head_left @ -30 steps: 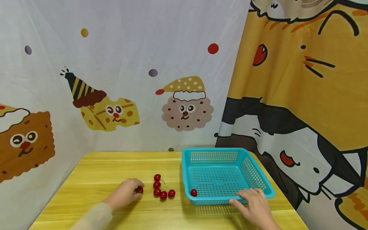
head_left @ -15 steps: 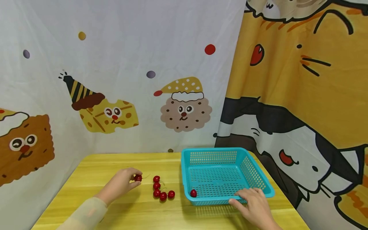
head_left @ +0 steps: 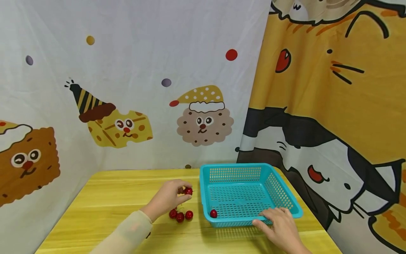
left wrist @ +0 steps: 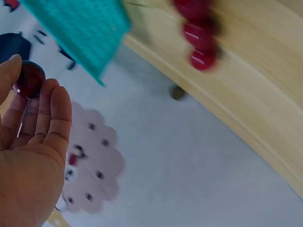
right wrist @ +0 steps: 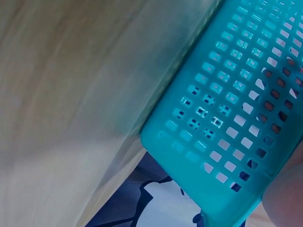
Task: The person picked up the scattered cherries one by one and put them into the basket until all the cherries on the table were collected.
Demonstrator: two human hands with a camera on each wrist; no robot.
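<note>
In the head view my left hand (head_left: 168, 198) pinches a dark red cherry (head_left: 188, 191) between thumb and fingers, above the table left of the basket. The left wrist view shows this cherry (left wrist: 31, 79) at the fingertips. Several cherries (head_left: 180, 217) lie grouped just below that hand, which partly hides the group. A turquoise plastic basket (head_left: 235, 198) stands at the right, with one cherry (head_left: 213, 213) in its front left corner. My right hand (head_left: 279, 227) grips the basket's front rim near the right corner, thumb outside and fingers over the edge.
The wooden table (head_left: 111, 197) reaches back to a white curtain (head_left: 133, 53) printed with cartoon snacks. A yellow cat-print curtain (head_left: 317, 88) hangs on the right, close to the basket and the table's right edge.
My left hand has lifted the cherry from the table, first left and up, then right across the group towards the basket. My right hand and the basket stay in place.
</note>
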